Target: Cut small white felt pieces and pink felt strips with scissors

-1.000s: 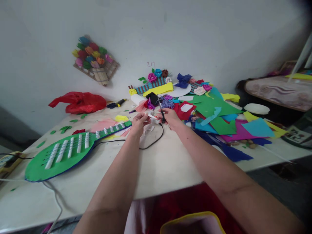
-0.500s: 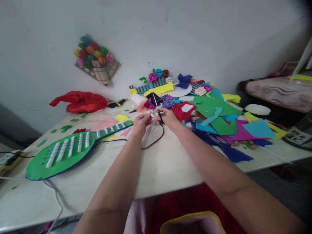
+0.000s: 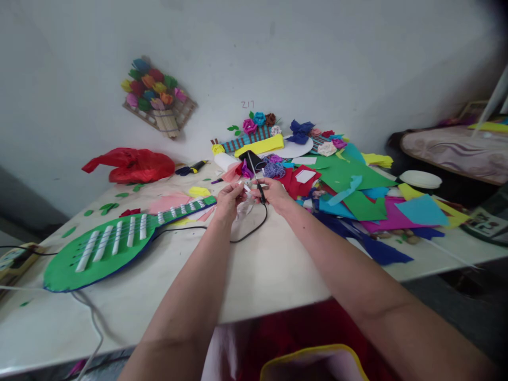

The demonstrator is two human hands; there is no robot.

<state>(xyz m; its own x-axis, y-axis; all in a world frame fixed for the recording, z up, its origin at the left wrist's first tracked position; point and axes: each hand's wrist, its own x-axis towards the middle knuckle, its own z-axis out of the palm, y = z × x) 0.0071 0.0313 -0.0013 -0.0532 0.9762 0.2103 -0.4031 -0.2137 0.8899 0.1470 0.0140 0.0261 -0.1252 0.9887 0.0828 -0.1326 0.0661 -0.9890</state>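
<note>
In the middle of the table, my right hand (image 3: 273, 194) is closed round the black handle of a soldering iron (image 3: 261, 191), whose thin metal rod points up and away. A black cord (image 3: 254, 233) trails from its lower end. Just left of it, the fingers of my left hand (image 3: 230, 200) pinch a small white piece (image 3: 246, 187), perhaps paper, which reaches between both hands. Crumpled clear or white scraps (image 3: 243, 210) lie under the hands. The neck of a green paper pipa (image 3: 119, 243) with white strips and strings ends beside my left wrist.
A red plastic bag (image 3: 129, 165) and a black-and-yellow tool (image 3: 195, 167) lie at the back left. Coloured paper sheets (image 3: 357, 172) cover the right side. A lilac yarn bundle (image 3: 273, 169) sits beyond my hands. A power strip (image 3: 18, 262) stands at the left edge.
Both hands stay in nearly the same place. The white piece between the fingers has shifted slightly; the rest looks unchanged apart from a tiny camera shift.
</note>
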